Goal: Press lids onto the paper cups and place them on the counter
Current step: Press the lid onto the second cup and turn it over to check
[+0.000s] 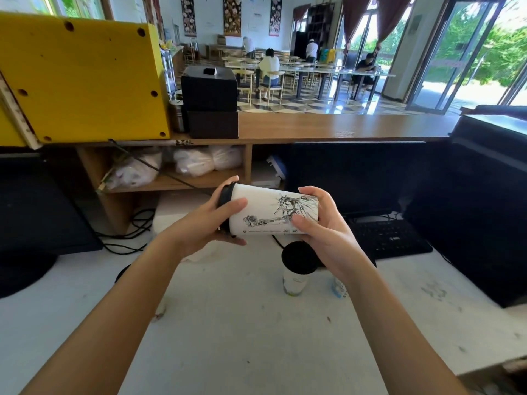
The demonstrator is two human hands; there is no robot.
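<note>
Holding a paper cup (268, 213) sideways above the white counter (228, 323), I see my left hand (212, 223) wrapped over its black lid (225, 195) end and my right hand (322, 223) gripping its base. Below stands a second lidded cup (296, 269), keyboard (390, 238) rightward.

The near half of the white table (242, 337) lies bare and open between the two forearms. Just beyond, a lidded cup (296, 269) stands under the right hand (328, 232), with a second cup (338, 287) just beside it, mostly hidden. A keyboard (390, 238) and dark monitor (350, 178) block the far right; cables (128, 238) and another monitor (37, 212) crowd the far left. The upper wooden counter (342, 126) is bare right of the black boxes (211, 101).
</note>
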